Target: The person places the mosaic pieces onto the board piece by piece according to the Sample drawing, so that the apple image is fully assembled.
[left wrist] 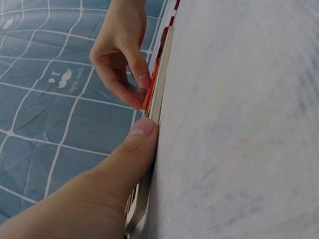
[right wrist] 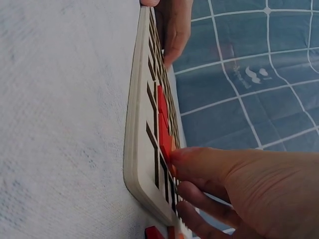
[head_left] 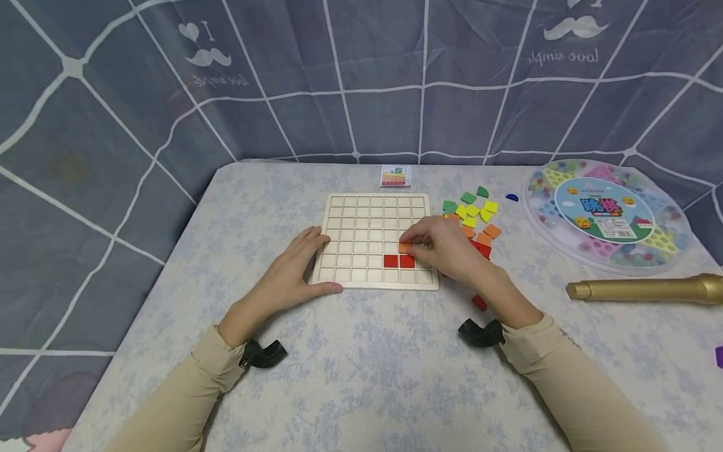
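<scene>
Two red tiles [head_left: 398, 261] seated low in the wooden grid board [head_left: 361, 226] at frame centre. Right hand [head_left: 446, 248] pinching an orange tile [head_left: 405, 247] just above them. Left hand [head_left: 296, 267] flat, relaxed, steadying the board's left edge.

Orange tile [head_left: 405, 247] half hidden under right-hand fingers [head_left: 420, 237]; card [head_left: 395, 176] print illegible.

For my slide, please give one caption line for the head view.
Right hand pinches an orange tile over the wooden grid board; left hand steadies its edge.
</scene>
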### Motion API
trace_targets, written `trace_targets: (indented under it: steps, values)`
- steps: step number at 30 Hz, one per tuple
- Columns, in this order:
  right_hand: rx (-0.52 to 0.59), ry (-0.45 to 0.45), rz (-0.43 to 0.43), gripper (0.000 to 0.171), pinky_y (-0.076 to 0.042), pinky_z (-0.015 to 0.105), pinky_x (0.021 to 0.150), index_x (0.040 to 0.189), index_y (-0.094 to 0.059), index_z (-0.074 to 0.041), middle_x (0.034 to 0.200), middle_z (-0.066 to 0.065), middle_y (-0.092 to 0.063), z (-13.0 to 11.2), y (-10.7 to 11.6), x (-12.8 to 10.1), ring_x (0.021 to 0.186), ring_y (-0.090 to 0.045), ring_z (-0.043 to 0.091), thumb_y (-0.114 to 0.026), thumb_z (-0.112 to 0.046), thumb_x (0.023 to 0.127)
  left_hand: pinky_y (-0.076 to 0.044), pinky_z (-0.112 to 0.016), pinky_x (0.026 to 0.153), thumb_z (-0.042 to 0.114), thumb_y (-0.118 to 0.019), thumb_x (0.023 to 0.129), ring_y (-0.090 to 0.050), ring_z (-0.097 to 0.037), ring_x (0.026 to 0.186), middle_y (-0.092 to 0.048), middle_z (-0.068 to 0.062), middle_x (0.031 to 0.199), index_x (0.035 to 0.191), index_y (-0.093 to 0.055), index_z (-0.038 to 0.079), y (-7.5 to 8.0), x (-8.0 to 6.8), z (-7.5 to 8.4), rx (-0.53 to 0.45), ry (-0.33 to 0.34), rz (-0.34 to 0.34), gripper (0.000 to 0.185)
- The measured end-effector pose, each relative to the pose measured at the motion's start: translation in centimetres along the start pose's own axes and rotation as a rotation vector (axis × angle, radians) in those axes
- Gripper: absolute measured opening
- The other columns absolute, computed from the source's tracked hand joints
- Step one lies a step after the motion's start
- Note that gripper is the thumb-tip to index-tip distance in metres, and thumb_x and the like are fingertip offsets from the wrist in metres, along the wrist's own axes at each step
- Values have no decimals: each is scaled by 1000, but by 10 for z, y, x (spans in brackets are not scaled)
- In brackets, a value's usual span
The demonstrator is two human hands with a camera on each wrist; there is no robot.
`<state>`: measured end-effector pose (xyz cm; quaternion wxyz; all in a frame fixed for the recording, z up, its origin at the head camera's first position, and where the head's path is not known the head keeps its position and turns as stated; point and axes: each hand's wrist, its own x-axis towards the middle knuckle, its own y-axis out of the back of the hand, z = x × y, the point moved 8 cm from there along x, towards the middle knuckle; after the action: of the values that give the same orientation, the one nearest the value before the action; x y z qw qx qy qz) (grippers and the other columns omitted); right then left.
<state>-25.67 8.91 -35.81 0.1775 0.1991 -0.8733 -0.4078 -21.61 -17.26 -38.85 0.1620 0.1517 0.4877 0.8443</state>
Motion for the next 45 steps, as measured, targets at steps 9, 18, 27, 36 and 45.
trace_targets:
  steps: [9,18,27,36,45]
  values:
    - [-26,47,-4,20,-50,35,78,112,-84,-11,107,5,-78,-4,2,0,98,-68,23,-80,-7,93,-31,-63,125,56,-87,82,-18,-34,163,-27,-15,174,159,-41,9,-1,1,-2,0,4,-1,101]
    - [-27,-37,27,22,-53,37,77,117,-81,-6,112,10,-76,8,20,-2,91,-66,27,-77,-9,95,-31,-64,125,56,-87,82,-18,-35,163,-26,-15,174,159,-40,8,-2,-1,-3,2,9,-4,102]
    - [-83,-199,101,28,-59,52,90,121,-78,-4,112,16,-76,40,53,-10,103,-67,35,-76,-8,94,-30,-64,125,58,-86,82,-17,-35,163,-26,-16,174,160,-40,8,-4,-1,-4,9,16,-15,103]
    - [-114,-253,115,28,-55,55,94,123,-76,-1,114,22,-73,62,53,-10,107,-64,39,-75,-7,96,-29,-64,125,56,-86,83,-17,-35,163,-25,-16,174,160,-40,9,-1,-1,-3,3,21,-12,102]
    - [-136,-247,138,27,-56,54,93,121,-77,-1,112,20,-76,69,49,-10,105,-66,37,-75,-5,95,-30,-65,124,56,-87,82,-18,-35,163,-26,-15,174,160,-39,9,-3,0,-1,-1,17,-6,103]
